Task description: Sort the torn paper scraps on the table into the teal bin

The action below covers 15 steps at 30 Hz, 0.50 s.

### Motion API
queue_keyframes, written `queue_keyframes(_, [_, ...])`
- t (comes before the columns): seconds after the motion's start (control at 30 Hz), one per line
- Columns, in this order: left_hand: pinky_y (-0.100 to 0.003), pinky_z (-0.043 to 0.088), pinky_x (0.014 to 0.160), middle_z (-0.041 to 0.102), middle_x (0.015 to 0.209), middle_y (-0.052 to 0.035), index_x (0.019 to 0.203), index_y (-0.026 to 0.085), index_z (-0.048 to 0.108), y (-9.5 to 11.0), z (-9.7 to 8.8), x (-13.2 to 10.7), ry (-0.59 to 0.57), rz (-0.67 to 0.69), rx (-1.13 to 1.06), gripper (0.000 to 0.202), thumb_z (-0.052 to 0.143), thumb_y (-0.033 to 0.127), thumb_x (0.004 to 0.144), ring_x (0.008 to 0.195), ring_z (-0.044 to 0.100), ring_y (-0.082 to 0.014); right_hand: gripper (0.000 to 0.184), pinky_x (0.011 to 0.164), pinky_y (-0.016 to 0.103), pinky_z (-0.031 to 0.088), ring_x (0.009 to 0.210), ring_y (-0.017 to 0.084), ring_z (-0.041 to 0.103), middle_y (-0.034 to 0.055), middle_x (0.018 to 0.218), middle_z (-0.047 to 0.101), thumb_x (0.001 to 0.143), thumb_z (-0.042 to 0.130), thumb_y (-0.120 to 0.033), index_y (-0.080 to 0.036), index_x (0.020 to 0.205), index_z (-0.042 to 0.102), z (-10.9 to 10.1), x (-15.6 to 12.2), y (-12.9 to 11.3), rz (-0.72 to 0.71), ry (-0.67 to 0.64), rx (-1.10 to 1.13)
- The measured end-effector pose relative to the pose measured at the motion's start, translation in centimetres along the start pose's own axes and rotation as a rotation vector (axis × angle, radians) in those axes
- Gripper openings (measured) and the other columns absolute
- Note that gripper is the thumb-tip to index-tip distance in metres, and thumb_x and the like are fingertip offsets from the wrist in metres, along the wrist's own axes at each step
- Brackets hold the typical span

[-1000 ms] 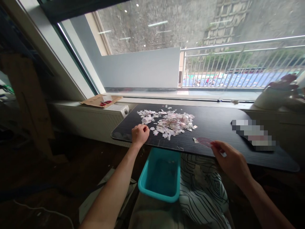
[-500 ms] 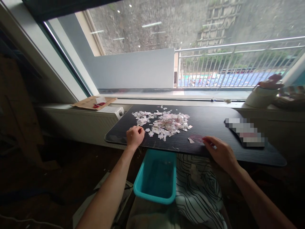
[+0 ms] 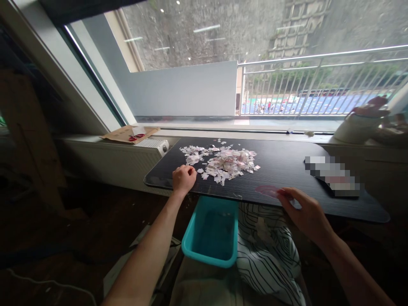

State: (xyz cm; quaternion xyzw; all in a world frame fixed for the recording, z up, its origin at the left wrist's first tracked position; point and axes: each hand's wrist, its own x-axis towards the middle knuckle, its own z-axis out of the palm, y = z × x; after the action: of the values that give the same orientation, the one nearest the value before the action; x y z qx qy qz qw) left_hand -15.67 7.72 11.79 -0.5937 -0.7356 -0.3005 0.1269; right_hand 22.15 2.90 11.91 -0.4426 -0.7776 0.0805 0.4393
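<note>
A heap of small white and pink paper scraps (image 3: 223, 160) lies on a black tabletop (image 3: 280, 165). My left hand (image 3: 183, 178) rests as a fist on the table's near edge, just left of the heap; what is inside it is hidden. My right hand (image 3: 304, 212) is at the near edge further right, fingers pinched on a thin pink translucent card (image 3: 267, 190) that lies flat on the table. A teal bin (image 3: 212, 231) stands under the table edge between my arms.
A dark flat object (image 3: 333, 178) lies on the table's right part. A white pot (image 3: 358, 127) stands on the sill at right. Cardboard with red scissors (image 3: 132, 134) sits on the radiator at left. The window and railing are behind.
The small scrap beside the pink card is no longer seen. My right hand with the card has shifted slightly along the near edge. My left fist stays beside the heap.
</note>
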Motion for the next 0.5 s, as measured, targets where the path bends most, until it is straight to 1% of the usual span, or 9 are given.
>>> queue_keyframes(0.07, [-0.032,0.043,0.075,0.066,0.08,-0.0075,0.072,0.018,0.068,0.1,-0.1,-0.1,-0.002,-0.004,0.009,0.021,0.049,0.022,0.08,0.079,0.059,-0.0233,0.02,0.066,0.028,0.053,0.07,0.017,0.066,0.0042,0.084,0.071,0.087,0.055,-0.035,-0.02,0.097,0.064,1.3,1.3,-0.2,0.053,-0.049,0.039])
queue_keyframes(0.17, [-0.031,0.043,0.075,0.067,0.079,-0.0059,0.072,0.019,0.068,0.2,-0.2,-0.2,-0.012,-0.006,0.025,0.021,0.05,0.022,0.081,0.079,0.06,-0.0221,0.026,0.06,0.028,0.052,0.062,0.016,0.065,0.0039,0.077,0.07,0.087,0.052,-0.037,-0.018,0.101,0.064,4.0,3.5,-0.4,0.09,-0.147,0.149])
queue_keyframes(0.23, [-0.031,0.043,0.075,0.067,0.08,-0.0052,0.072,0.02,0.068,0.2,-0.3,-0.3,-0.014,-0.008,0.032,0.02,0.051,0.022,0.082,0.079,0.06,-0.0215,0.027,0.061,0.029,0.052,0.062,0.016,0.065,0.0038,0.076,0.069,0.086,0.052,-0.037,-0.018,0.101,0.064,6.1,5.0,-0.6,0.085,-0.159,0.207])
queue_keyframes(0.33, [-0.03,0.043,0.075,0.067,0.079,-0.0048,0.072,0.02,0.069,0.3,-0.3,-0.4,-0.013,-0.014,0.029,0.02,0.052,0.021,0.082,0.078,0.059,-0.0207,0.026,0.061,0.03,0.052,0.062,0.016,0.063,0.0037,0.076,0.069,0.084,0.053,-0.035,-0.017,0.098,0.065,8.6,6.5,-1.0,0.049,-0.128,0.244])
queue_keyframes(0.4, [-0.031,0.042,0.075,0.067,0.079,-0.0051,0.073,0.019,0.069,0.3,-0.4,-0.4,-0.013,-0.018,0.019,0.02,0.052,0.02,0.082,0.078,0.059,-0.0206,0.026,0.061,0.029,0.051,0.062,0.016,0.061,0.0039,0.076,0.068,0.083,0.053,-0.035,-0.017,0.096,0.066,9.5,6.9,-1.3,0.02,-0.121,0.244])
queue_keyframes(0.5, [-0.031,0.042,0.075,0.066,0.079,-0.0055,0.074,0.019,0.069,0.3,-0.4,-0.4,-0.016,-0.018,0.003,0.02,0.052,0.02,0.083,0.078,0.059,-0.0207,0.025,0.06,0.028,0.05,0.062,0.015,0.06,0.0036,0.074,0.068,0.083,0.053,-0.035,-0.017,0.094,0.067,9.8,6.8,-1.5,-0.002,-0.152,0.241])
